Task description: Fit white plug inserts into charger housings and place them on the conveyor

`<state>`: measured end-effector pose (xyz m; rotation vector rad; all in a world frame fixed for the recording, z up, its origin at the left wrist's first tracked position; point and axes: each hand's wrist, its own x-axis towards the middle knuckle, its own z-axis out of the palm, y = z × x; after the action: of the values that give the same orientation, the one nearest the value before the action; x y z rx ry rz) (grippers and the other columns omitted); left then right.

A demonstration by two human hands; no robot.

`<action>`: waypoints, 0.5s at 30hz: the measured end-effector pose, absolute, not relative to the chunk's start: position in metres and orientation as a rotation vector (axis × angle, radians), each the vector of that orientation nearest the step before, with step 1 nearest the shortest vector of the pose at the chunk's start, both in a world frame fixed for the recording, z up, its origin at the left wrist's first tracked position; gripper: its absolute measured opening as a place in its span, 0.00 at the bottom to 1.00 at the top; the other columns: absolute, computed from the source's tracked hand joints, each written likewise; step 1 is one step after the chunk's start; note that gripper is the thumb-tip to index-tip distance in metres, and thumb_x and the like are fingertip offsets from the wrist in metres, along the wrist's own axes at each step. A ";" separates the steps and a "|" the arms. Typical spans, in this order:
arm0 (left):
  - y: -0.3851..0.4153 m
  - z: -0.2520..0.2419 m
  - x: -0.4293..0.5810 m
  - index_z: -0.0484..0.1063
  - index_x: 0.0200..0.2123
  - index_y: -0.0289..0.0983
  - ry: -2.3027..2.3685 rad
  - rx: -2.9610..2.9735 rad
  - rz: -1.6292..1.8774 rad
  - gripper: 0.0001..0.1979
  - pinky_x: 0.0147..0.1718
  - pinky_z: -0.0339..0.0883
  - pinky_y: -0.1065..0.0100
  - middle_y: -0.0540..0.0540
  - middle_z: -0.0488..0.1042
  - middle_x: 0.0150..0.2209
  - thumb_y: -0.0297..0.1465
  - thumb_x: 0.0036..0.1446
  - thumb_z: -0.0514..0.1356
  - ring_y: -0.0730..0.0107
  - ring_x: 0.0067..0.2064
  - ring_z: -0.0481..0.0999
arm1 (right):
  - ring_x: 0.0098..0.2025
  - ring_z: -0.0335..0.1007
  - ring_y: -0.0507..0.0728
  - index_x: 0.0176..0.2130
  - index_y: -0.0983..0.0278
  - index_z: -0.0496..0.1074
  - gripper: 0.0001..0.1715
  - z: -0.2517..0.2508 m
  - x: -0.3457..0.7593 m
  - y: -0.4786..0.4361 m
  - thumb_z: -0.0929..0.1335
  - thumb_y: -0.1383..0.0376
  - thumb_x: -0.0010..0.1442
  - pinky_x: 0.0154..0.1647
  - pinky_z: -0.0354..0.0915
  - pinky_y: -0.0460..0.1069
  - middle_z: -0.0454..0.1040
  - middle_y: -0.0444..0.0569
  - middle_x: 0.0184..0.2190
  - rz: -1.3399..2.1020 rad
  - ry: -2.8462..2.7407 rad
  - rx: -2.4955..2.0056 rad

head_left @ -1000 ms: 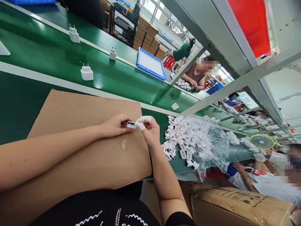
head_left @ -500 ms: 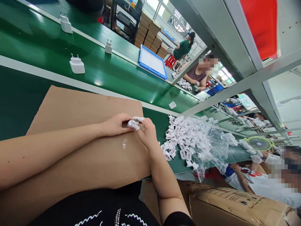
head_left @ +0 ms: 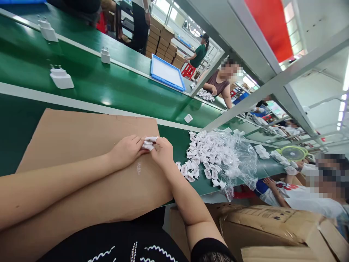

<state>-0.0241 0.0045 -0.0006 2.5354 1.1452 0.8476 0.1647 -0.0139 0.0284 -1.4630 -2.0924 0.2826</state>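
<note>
My left hand (head_left: 127, 148) and my right hand (head_left: 163, 153) meet above a cardboard sheet (head_left: 81, 134). White covers sit on the thumb and index finger of my right hand. Between the fingertips is a small white plastic charger part (head_left: 148, 143), mostly hidden, pinched from both sides. Just to the right lies a heap of white charger housings (head_left: 209, 149), some with plug pins, partly under a clear plastic bag (head_left: 247, 158). A scrap of clear film (head_left: 139, 168) rests on the cardboard below my hands.
Across the green conveyor belt (head_left: 89, 87) stand several white plug chargers (head_left: 62, 78); one small white piece (head_left: 188, 118) lies farther right. A blue-rimmed tray (head_left: 167, 72) is beyond. Metal posts (head_left: 245, 91) cross on the right. Cardboard boxes (head_left: 261, 225) stand below. Co-workers sit nearby.
The camera view has shifted, moving the scene leftward. My left fingers have curled further over the white part. A standing person has come into view at the back; the co-worker opposite has moved an arm.
</note>
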 end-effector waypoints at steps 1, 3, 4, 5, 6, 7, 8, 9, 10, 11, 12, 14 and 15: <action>0.004 0.000 -0.024 0.74 0.51 0.33 1.168 2.584 0.827 0.25 0.42 0.68 0.51 0.33 0.77 0.41 0.47 0.70 0.50 0.46 0.43 0.75 | 0.41 0.71 0.59 0.42 0.56 0.76 0.12 0.026 0.164 -0.013 0.69 0.70 0.60 0.45 0.67 0.51 0.78 0.45 0.37 0.300 -2.067 -1.478; 0.005 0.001 -0.025 0.74 0.50 0.33 1.178 2.654 0.794 0.25 0.41 0.68 0.51 0.33 0.77 0.40 0.46 0.71 0.49 0.46 0.42 0.75 | 0.44 0.73 0.59 0.46 0.56 0.77 0.14 0.024 0.162 -0.013 0.70 0.68 0.60 0.47 0.68 0.51 0.79 0.45 0.39 0.335 -2.015 -1.518; 0.006 0.001 -0.026 0.74 0.50 0.34 1.176 2.673 0.788 0.24 0.41 0.68 0.51 0.33 0.77 0.41 0.46 0.71 0.49 0.46 0.42 0.75 | 0.45 0.73 0.59 0.48 0.55 0.77 0.16 0.025 0.161 -0.013 0.70 0.68 0.61 0.49 0.68 0.51 0.80 0.45 0.41 0.367 -1.982 -1.535; 0.007 0.001 -0.027 0.74 0.51 0.34 1.168 2.684 0.789 0.24 0.41 0.68 0.51 0.34 0.77 0.41 0.45 0.71 0.49 0.46 0.42 0.75 | 0.46 0.74 0.59 0.51 0.54 0.76 0.19 0.026 0.161 -0.014 0.71 0.67 0.61 0.50 0.68 0.51 0.80 0.45 0.42 0.417 -1.951 -1.538; 0.008 0.000 -0.028 0.74 0.52 0.34 1.151 2.688 0.797 0.23 0.42 0.68 0.51 0.34 0.78 0.42 0.44 0.71 0.49 0.46 0.43 0.75 | 0.48 0.75 0.59 0.56 0.53 0.73 0.23 0.029 0.162 -0.016 0.71 0.66 0.61 0.51 0.69 0.52 0.81 0.45 0.44 0.484 -1.921 -1.525; 0.009 0.000 -0.029 0.73 0.54 0.35 1.133 2.684 0.810 0.22 0.42 0.68 0.50 0.35 0.78 0.43 0.44 0.71 0.50 0.47 0.43 0.75 | 0.49 0.75 0.59 0.61 0.52 0.69 0.28 0.033 0.166 -0.019 0.72 0.63 0.62 0.52 0.69 0.52 0.80 0.44 0.47 0.551 -1.896 -1.497; 0.011 0.000 -0.030 0.72 0.55 0.36 1.110 2.676 0.826 0.21 0.43 0.68 0.51 0.35 0.78 0.44 0.43 0.70 0.51 0.47 0.44 0.76 | 0.51 0.75 0.59 0.65 0.51 0.64 0.34 0.036 0.172 -0.023 0.72 0.61 0.62 0.54 0.69 0.52 0.79 0.45 0.51 0.600 -1.881 -1.465; 0.012 0.000 -0.032 0.72 0.55 0.37 1.083 2.666 0.842 0.21 0.45 0.68 0.51 0.36 0.78 0.45 0.43 0.70 0.52 0.47 0.45 0.76 | 0.55 0.74 0.59 0.68 0.52 0.59 0.39 0.040 0.181 -0.028 0.72 0.59 0.62 0.57 0.68 0.52 0.77 0.46 0.56 0.612 -1.876 -1.440; 0.013 0.000 -0.033 0.72 0.56 0.38 1.056 2.654 0.860 0.20 0.46 0.68 0.51 0.36 0.78 0.47 0.43 0.70 0.53 0.47 0.46 0.76 | 0.59 0.71 0.60 0.71 0.53 0.55 0.43 0.042 0.193 -0.034 0.72 0.57 0.63 0.60 0.66 0.53 0.73 0.48 0.61 0.580 -1.877 -1.434; 0.015 0.000 -0.034 0.72 0.56 0.40 1.031 2.642 0.873 0.20 0.47 0.68 0.51 0.37 0.78 0.47 0.44 0.69 0.54 0.47 0.47 0.76 | 0.64 0.66 0.60 0.71 0.55 0.53 0.45 0.042 0.208 -0.042 0.72 0.55 0.63 0.64 0.63 0.54 0.68 0.51 0.65 0.505 -1.872 -1.462; 0.016 0.000 -0.035 0.72 0.55 0.41 1.010 2.631 0.882 0.20 0.48 0.68 0.51 0.37 0.78 0.48 0.44 0.68 0.54 0.47 0.47 0.76 | 0.67 0.61 0.62 0.71 0.57 0.54 0.44 0.041 0.227 -0.050 0.72 0.54 0.63 0.67 0.59 0.56 0.65 0.54 0.67 0.389 -1.843 -1.532; 0.019 0.000 -0.036 0.72 0.56 0.41 0.984 2.618 0.881 0.20 0.48 0.69 0.52 0.39 0.78 0.48 0.44 0.68 0.55 0.49 0.47 0.76 | 0.68 0.57 0.65 0.66 0.62 0.62 0.37 0.035 0.269 -0.067 0.70 0.53 0.63 0.69 0.55 0.60 0.65 0.59 0.65 0.141 -1.682 -1.793; 0.020 -0.001 -0.037 0.72 0.56 0.41 0.980 2.613 0.876 0.20 0.47 0.69 0.53 0.39 0.78 0.48 0.44 0.68 0.55 0.50 0.47 0.76 | 0.66 0.58 0.67 0.61 0.64 0.67 0.31 0.031 0.293 -0.075 0.70 0.54 0.63 0.68 0.56 0.62 0.67 0.61 0.61 0.038 -1.537 -1.967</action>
<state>-0.0367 0.0202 -0.0008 2.6127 0.9804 0.8759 0.2927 -0.0750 0.0309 -1.9674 -1.5374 0.0380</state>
